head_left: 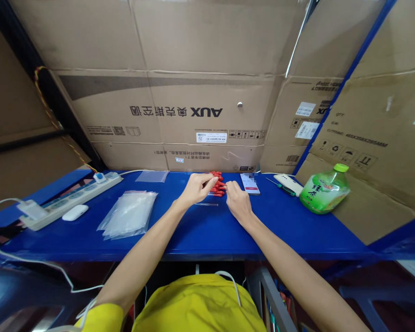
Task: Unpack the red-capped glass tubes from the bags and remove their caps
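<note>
Near edge: from my remote seat I see a flat blue tabletop [207,237] beyond a bright yellow garment [197,306].
Right hand: the bare right hand [238,200] has curled fingers beside the red pieces; I can't tell whether they grip one.
Left hand: the bare left hand [198,188] bends thumb and forefinger close together; I can't tell what they pinch.
Red pieces: a cluster of slim, red, rounded pieces [219,189] lies on the tabletop, between the hands.
Back: a tall brown cardboard panel [180,90] stands behind.

AUX [206,112], perhaps QTY [339,114], on cardboard [207,50]
</note>
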A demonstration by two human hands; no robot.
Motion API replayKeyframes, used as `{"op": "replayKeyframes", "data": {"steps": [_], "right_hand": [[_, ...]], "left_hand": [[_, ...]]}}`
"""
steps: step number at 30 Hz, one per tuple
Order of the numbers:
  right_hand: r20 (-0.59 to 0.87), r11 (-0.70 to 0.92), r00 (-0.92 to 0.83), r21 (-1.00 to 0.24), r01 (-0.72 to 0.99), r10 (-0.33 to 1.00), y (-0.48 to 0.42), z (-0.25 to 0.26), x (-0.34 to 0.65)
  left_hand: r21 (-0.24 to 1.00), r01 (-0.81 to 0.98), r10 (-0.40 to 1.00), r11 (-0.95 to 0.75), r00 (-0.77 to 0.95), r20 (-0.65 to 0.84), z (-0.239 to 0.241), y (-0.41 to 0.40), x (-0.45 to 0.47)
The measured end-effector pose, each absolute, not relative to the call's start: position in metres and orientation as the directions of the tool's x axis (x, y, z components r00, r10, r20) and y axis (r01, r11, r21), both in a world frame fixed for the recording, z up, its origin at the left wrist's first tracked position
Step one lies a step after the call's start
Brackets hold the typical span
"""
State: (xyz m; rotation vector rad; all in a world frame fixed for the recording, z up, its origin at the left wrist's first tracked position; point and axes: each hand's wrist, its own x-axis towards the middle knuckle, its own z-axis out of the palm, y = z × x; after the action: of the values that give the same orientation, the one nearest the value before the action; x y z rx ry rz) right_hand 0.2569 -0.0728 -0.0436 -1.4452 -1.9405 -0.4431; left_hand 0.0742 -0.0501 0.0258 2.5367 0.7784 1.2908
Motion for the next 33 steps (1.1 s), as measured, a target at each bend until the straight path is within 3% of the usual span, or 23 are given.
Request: {"op": "replayKeyframes", "data": {"steps": [3,6,7,10,14,19,22,27,33], "right_hand": [[0.716,0.329,-0.102,-0.186,0.926,0.691,-0.067,-0.045,0.275],[0.745,0.169,0.201,-0.389,0.905,0.636,-0.062,-0.043,0.312],[0.746,0.137,0.254,-0.419,0.897,0.616,-0.062,-0.043,0.323],[0.762,0.221,0.171,-0.382,0.898,0.624,-0.066,-0.043,0.336],[0.753,0.412,-0.024,-0.332,0.849,0.658,-0.072,-0.045,0.313],[0.692,0.592,-0.158,-0.451,0.668,0.705,-0.071,-0.038,0.285],[0.642,0.593,-0.132,-0.584,0.555,0.756,-0.065,-0.032,0.271],[0.586,0.604,-0.180,-0.696,0.388,0.790,-0.052,-0.036,0.250],[0.514,0.525,-0.188,-0.659,0.538,0.837,-0.060,-0.034,0.241]], "left_hand": [[0.465,0.313,0.558,-0.828,0.378,0.738,0.032,-0.040,0.053],[0.589,0.171,0.578,-0.790,-0.114,0.808,0.047,-0.027,0.020],[0.603,0.116,0.576,-0.789,-0.202,0.792,0.051,-0.024,0.013],[0.612,0.164,0.596,-0.774,-0.135,0.791,0.055,-0.028,0.021],[0.551,0.303,0.614,-0.777,0.175,0.769,0.041,-0.040,0.062],[0.615,0.412,0.681,-0.672,0.019,0.732,0.018,-0.030,0.069],[0.669,0.453,0.732,-0.590,-0.051,0.680,0.006,-0.020,0.062],[0.752,0.462,0.816,-0.470,-0.097,0.570,-0.011,-0.011,0.060],[0.783,0.450,0.858,-0.429,-0.067,0.509,-0.021,-0.008,0.061]]}}
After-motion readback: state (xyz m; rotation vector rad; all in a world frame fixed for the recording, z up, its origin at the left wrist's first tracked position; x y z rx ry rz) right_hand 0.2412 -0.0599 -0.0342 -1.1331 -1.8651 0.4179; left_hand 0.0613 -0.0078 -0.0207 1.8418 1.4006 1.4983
